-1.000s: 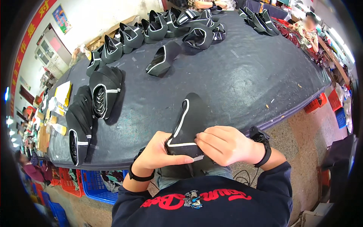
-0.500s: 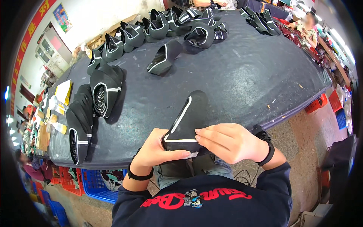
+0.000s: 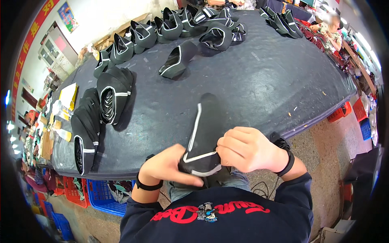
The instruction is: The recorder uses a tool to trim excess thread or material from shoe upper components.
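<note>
A black shoe upper (image 3: 208, 125) with white strips along its edges lies at the table's near edge, its rounded end pointing away from me. My left hand (image 3: 166, 165) grips its near left corner, thumb stretched along the near side. At the near right side, my right hand (image 3: 245, 149) has its fingers curled and pinched on the upper's edge, by the end of a white strip. A short pale band shows on the near end, below that strip. The fingertips of my left hand are hidden behind the upper.
Stacked black uppers (image 3: 114, 97) stand at the left, with another stack (image 3: 86, 129) nearer me. A single upper (image 3: 178, 60) sits mid-table, and several more (image 3: 169, 26) line the far edge. Glue-like bottles (image 3: 61, 133) stand far left. A blue crate (image 3: 106, 198) is below the table. Another person sits far right.
The upper's near end has tilted up and shifted slightly right, showing more of its pale band. My right hand has curled its fingers and moved slightly right; my left hand has lowered slightly.
</note>
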Demonstrator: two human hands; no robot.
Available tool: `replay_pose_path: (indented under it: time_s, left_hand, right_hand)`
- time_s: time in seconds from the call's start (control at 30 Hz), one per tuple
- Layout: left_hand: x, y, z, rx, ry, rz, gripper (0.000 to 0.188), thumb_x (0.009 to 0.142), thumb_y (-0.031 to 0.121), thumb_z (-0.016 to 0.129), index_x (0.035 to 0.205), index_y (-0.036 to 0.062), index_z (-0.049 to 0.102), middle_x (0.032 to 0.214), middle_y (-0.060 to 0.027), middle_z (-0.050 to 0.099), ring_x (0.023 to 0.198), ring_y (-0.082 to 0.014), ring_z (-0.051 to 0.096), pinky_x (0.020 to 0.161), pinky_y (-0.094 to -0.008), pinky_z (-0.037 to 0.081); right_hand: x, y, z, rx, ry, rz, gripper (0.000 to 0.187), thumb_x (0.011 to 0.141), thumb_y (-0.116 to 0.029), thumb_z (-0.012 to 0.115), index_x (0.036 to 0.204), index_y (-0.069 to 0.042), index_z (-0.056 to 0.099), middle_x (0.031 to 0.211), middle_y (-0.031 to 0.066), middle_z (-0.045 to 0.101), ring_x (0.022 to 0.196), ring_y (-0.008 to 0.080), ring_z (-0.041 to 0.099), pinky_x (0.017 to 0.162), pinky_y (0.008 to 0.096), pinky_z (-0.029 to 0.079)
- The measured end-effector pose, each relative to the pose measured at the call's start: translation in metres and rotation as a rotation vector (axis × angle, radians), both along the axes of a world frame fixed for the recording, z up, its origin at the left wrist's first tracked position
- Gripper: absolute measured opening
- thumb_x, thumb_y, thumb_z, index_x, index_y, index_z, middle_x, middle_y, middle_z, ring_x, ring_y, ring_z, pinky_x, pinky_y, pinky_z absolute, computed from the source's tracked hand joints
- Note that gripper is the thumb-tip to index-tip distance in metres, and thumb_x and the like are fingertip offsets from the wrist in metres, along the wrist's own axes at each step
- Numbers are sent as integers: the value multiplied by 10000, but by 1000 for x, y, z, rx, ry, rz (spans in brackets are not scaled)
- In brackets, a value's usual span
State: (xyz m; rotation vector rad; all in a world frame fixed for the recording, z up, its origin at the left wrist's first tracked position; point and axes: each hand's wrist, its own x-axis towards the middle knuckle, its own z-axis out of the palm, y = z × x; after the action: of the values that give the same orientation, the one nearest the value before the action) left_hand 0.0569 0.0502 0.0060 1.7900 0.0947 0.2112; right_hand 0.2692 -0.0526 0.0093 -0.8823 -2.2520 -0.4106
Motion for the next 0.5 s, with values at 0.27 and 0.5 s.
replay_pose_path:
  time_s: [0.27,0.5]
  left_hand:
    - [13,-11,-7,407,50,402,154,823,67,620,964,5,634,706,-167,610,557,-232,572,537,-316,432]
    - [16,-22,-8,-230,-261,547,237,835,39,545,1054,-39,591,905,-53,623,820,-120,575,747,-240,451]
  right_hand:
    - [-19,-4,12,-483,648,166,143,689,58,562,788,-35,518,725,60,569,632,192,571,551,278,459]
    - [-23,11,-25,-735,922,331,68,789,13,537,835,-14,495,798,89,586,755,174,590,703,302,471]
